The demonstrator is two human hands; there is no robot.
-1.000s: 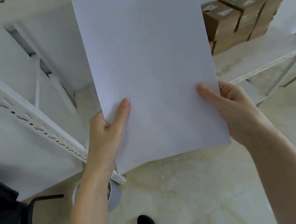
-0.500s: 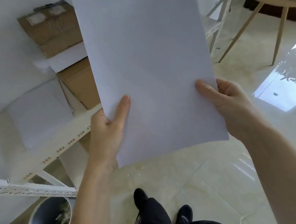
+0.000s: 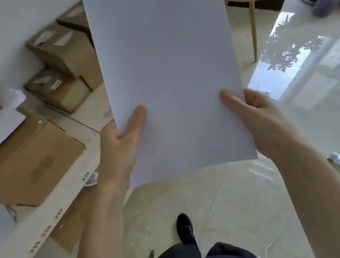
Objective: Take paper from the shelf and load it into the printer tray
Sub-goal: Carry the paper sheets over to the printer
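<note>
Paper (image 3: 170,78) already off shelf (image 3: 51,209), held up in air in front of person, over floor (image 3: 231,203); shelf edge with numbers at left, cardboard boxes (image 3: 25,159) on it. Left hand (image 3: 120,145) closed on lower left edge of paper, thumb on front. Right hand (image 3: 260,119) closed on lower right edge, same way. Printer tray not in view; carrying and loading judged not yet done

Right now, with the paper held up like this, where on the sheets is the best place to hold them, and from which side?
Hold the paper by its two long side edges near the bottom, from the sides, as the left hand and right hand do: thumbs in front, fingers behind. Gripped low on both sides, the thin sheets stand upright with only a shallow crease down the middle.
</note>
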